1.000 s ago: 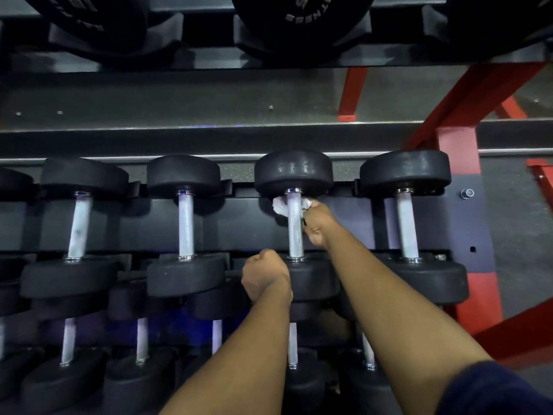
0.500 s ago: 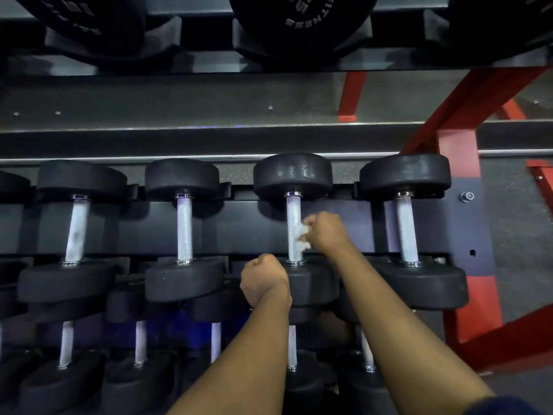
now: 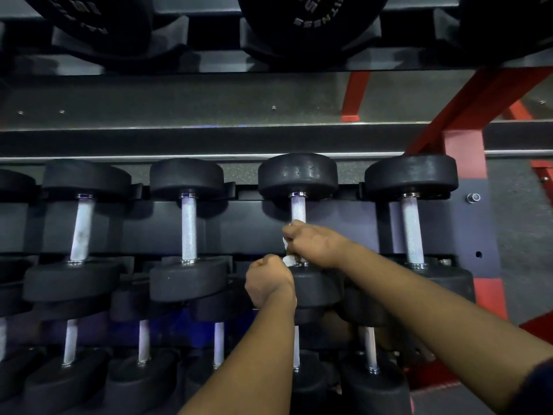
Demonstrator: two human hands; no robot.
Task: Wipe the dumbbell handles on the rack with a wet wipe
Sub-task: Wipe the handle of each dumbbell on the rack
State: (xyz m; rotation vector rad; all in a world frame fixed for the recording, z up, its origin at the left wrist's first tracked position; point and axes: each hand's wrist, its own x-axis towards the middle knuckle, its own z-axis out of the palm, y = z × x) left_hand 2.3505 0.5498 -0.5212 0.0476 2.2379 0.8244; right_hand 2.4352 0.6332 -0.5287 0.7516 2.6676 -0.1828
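Observation:
Black dumbbells with silver knurled handles lie in a row on the dark rack (image 3: 245,229). My right hand (image 3: 314,242) is closed around the lower part of the third dumbbell's handle (image 3: 298,208), with a white wet wipe (image 3: 288,259) bunched between palm and metal; a corner of the wipe pokes out at the bottom left. My left hand (image 3: 269,280) is a closed fist just below and left of it, against the near head of that dumbbell (image 3: 317,287). Whether the fist holds anything is hidden.
Neighbouring handles stand to the left (image 3: 189,229) and right (image 3: 412,230). A lower tier of dumbbells (image 3: 143,339) sits beneath my forearms. Large weight plates (image 3: 311,22) rest on the shelf above. Red frame posts (image 3: 466,157) rise at the right.
My right hand has slid with the wipe from the top of the third handle down to its near end. The left fist has stayed put.

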